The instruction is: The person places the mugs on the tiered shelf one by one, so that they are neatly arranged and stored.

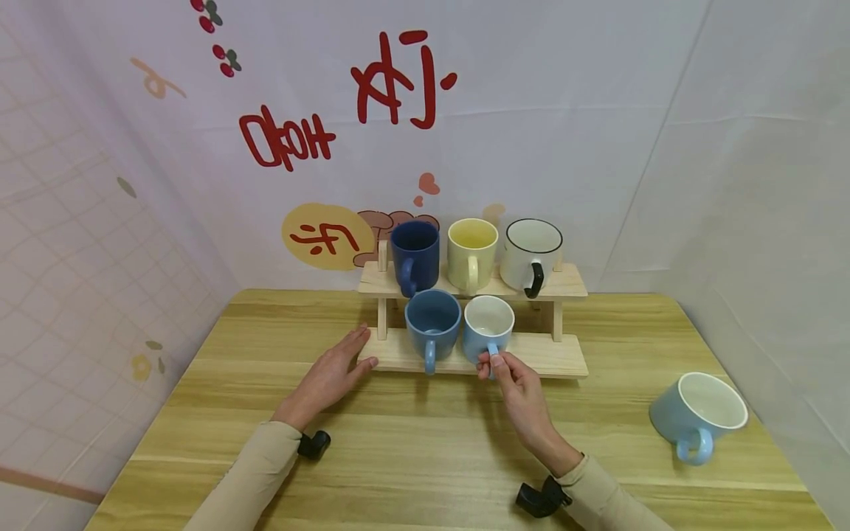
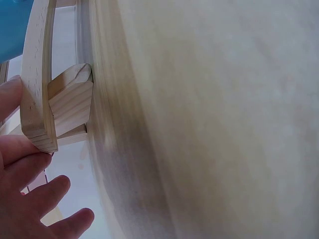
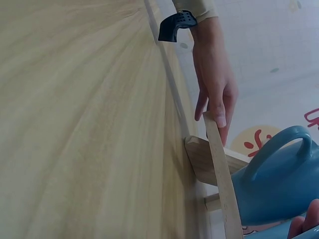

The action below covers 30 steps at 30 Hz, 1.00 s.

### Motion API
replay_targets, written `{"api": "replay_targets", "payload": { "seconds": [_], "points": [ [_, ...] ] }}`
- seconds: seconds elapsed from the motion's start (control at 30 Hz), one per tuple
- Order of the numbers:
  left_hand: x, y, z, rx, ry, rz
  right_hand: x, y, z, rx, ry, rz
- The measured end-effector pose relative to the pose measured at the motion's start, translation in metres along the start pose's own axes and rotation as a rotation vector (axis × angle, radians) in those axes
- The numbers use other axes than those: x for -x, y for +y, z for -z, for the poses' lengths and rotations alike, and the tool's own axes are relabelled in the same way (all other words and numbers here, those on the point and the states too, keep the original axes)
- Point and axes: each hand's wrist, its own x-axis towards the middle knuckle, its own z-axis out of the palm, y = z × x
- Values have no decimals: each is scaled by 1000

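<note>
On the lower shelf of a two-tier wooden rack [image 1: 541, 354] stands a light-blue mug with a white inside [image 1: 489, 317]. My right hand [image 1: 524, 398] pinches that mug's handle between thumb and fingers. My left hand [image 1: 330, 380] holds the left end of the lower shelf, the thumb on its top face and fingers at its end; in the left wrist view the other fingers [image 2: 47, 196] spread free. A medium-blue mug [image 1: 432, 321] is just left of the light-blue one. Only fingertips of the right hand [image 3: 310, 219] show in its own wrist view.
The upper shelf bears a navy mug [image 1: 416, 254], a yellow mug [image 1: 471, 254] and a white mug with a black rim [image 1: 527, 262]. Another light-blue mug [image 1: 697, 417] sits tilted at the table's right side. A printed cloth [image 1: 564, 133] hangs behind the wood-grain table [image 1: 412, 457].
</note>
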Motion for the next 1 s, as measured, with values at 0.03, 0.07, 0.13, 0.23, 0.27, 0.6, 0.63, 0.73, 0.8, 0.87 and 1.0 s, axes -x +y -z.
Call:
{"api": "replay_targets", "payload": {
  "seconds": [0.03,0.07,0.13,0.23,0.27,0.6,0.63,0.73,0.8,0.87,1.0],
  "points": [
    [0,0,0,0,0,0,0,0,0,2,-3,0],
    [0,0,-1,-1,1,0,-1,0,1,1,-5,-2],
    [0,1,-1,1,0,3,-2,0,1,4,-8,-7],
    [0,2,-1,2,-3,8,-3,-1,2,16,-8,-15],
    [0,2,-1,2,-4,9,-4,-1,3,18,-8,-23],
    [1,2,0,-2,-11,14,-11,-16,17,70,-95,-173],
    [0,2,0,1,-14,15,-10,-17,20,76,-113,-173],
    [0,2,1,1,-17,17,-7,-24,29,121,-179,-155],
    [0,1,1,3,-15,19,-3,-30,37,163,-214,-122],
    [0,1,1,1,-13,20,1,-36,45,210,-233,-87],
    [0,0,0,0,-17,12,10,-47,62,261,-257,-43]
  ]
}}
